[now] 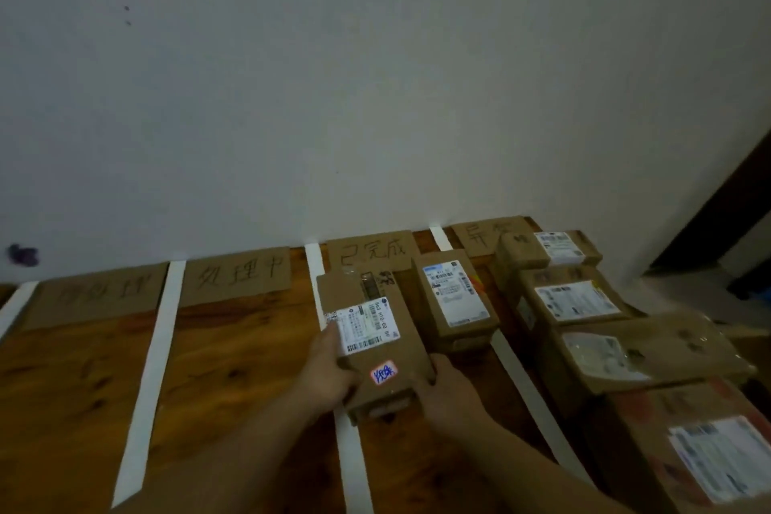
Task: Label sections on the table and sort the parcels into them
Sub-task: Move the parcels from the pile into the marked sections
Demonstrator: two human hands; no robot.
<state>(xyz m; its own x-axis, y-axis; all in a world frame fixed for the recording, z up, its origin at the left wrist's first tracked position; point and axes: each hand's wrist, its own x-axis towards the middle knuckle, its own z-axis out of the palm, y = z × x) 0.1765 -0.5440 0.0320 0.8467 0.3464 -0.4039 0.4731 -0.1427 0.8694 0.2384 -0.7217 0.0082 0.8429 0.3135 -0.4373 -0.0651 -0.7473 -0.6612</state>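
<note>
The parcel (pixel 388 351), a brown carton with a white shipping label (pixel 367 325) and a small red-edged sticker (pixel 384 372) written in blue, was held in both hands near the middle of the bench (pixel 250 367). The left hand (pixel 329 371) gripped its nine-o'clock side, thumb lying up beside the label, and the right hand (pixel 446 388) clasped its five-o'clock corner, fingers curled under the edge. Whether the carton touched the wood could not be told. It lay across a white tape strip (pixel 350 451), its far end reaching into the third section. At two o'clock from it, close by, a second carton (pixel 454 296) sat in that same section. Beyond another tape strip (pixel 530 392), from two to four o'clock, four more parcels (pixel 638 351) were crowded in a row in the last section. At twelve o'clock a cardboard sign (pixel 373 255) with handwritten characters lay flat against the wall (pixel 375 75); similar signs lay at one o'clock (pixel 479 234), eleven o'clock (pixel 238 275) and ten o'clock (pixel 94 296), the last too blurred to read. A further strip (pixel 154 367) ran at nine o'clock.
</note>
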